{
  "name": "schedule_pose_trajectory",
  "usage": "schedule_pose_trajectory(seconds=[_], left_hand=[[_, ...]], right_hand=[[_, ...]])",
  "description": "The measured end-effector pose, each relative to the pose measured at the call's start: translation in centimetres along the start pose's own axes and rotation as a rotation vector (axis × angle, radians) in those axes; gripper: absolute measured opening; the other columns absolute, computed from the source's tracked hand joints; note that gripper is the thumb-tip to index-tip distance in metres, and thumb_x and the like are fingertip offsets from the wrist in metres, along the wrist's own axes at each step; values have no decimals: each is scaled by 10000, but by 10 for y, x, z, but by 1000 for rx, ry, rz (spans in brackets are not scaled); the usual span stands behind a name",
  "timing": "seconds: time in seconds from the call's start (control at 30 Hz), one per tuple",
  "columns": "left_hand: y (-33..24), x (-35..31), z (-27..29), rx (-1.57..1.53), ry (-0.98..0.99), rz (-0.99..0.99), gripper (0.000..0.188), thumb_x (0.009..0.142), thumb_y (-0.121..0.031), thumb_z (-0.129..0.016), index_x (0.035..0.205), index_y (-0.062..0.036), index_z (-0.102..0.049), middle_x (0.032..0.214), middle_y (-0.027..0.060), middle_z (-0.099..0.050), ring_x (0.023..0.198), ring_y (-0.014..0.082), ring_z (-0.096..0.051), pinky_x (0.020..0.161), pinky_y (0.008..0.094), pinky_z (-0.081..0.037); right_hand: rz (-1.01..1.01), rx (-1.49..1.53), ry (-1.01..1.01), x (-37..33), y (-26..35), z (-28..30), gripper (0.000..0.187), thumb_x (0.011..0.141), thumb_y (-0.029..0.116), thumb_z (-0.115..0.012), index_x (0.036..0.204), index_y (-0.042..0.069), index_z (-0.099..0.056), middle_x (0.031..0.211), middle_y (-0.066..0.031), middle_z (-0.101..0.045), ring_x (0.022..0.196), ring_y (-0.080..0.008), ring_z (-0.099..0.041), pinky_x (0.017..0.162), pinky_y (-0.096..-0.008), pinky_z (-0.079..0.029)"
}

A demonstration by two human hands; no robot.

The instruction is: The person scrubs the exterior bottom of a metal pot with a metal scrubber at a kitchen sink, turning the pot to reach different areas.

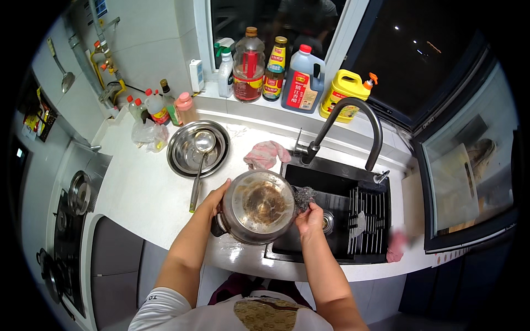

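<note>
A steel pot (238, 205) is held with its base toward me, over the counter's front and the sink's left edge. Brown burnt stains mark the middle of that base. My left hand (216, 199) grips the pot's left side, just above its dark handle (220, 225). In my right hand (310, 219) is a grey steel wool scrubber (304, 197), pinched against the pot's right rim. Some fingers of both hands are hidden behind the pot and scrubber.
A black sink (298, 251) with a tall faucet (377, 132) and drying rack (367, 218) lies right. Behind the pot are a pink cloth (266, 155) and steel bowls (175, 163) holding a ladle (205, 142). Bottles (248, 66) line the sill; a window (469, 165) stands open.
</note>
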State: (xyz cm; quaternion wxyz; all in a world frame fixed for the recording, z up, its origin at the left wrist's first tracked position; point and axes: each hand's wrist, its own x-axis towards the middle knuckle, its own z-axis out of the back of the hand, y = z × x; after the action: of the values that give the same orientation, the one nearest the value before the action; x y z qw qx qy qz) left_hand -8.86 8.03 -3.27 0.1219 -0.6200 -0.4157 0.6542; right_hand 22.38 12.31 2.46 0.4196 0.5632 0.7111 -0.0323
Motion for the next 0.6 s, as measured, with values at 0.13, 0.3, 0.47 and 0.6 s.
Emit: schedule_pose_trajectory(seconds=[0.13,0.3,0.47,0.6], left_hand=[[18,0,-1,-189,48,90,504,867,-546,-588,1005,-68,-668,894,93,-681,705,215,-648,633,374,-537],[10,-44,-22,-292,47,151,495,932,-501,-502,1050,-38,-631,956,110,-667,807,227,-645,704,387,-545],[-15,-114,-57,-314,-32,-8,492,961,-469,-458,1064,-17,-621,976,118,-670,842,235,-656,720,407,-550],[-27,-161,-86,-281,-83,-180,471,970,-429,-471,1024,11,-628,962,116,-665,830,199,-635,740,347,-530]], right_hand=[[-6,-22,41,5,12,12,201,857,94,-421,944,61,-599,949,-47,-675,868,-182,-627,773,-315,-464],[-84,-21,72,17,27,42,199,868,107,-426,995,76,-576,1013,-65,-659,957,-215,-607,843,-357,-457],[-135,65,143,25,51,72,214,840,103,-454,1020,104,-569,1077,-78,-649,995,-270,-592,871,-401,-451],[-108,-5,218,-2,77,57,270,840,145,-431,1076,102,-555,1105,-103,-634,1004,-304,-587,850,-441,-444]])
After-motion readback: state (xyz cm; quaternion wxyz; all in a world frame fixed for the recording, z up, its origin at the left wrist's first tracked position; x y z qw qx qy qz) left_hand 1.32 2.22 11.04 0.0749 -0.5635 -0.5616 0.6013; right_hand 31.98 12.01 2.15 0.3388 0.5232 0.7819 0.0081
